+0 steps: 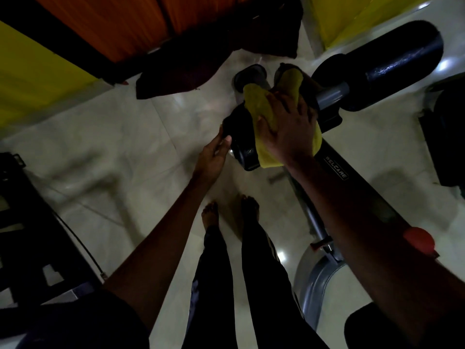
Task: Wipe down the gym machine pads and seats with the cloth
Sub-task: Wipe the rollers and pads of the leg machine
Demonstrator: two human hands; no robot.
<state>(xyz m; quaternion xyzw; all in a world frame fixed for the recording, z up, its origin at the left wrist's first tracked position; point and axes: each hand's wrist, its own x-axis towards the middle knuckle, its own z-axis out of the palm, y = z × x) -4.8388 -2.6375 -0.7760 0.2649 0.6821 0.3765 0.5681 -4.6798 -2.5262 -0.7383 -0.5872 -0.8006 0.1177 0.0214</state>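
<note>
One word can be read. It says "WELCARE" in light letters inside a small box. It is on the black bar (352, 177) of the gym machine, beside the arm.

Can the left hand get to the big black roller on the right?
Probably not right now. The left hand grips the end of the near pad, and the right hand with the yellow cloth lies between it and the big roller.

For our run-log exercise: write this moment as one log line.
step: wiping pad | right hand: presses cloth on pad | left hand: holds pad end
</note>
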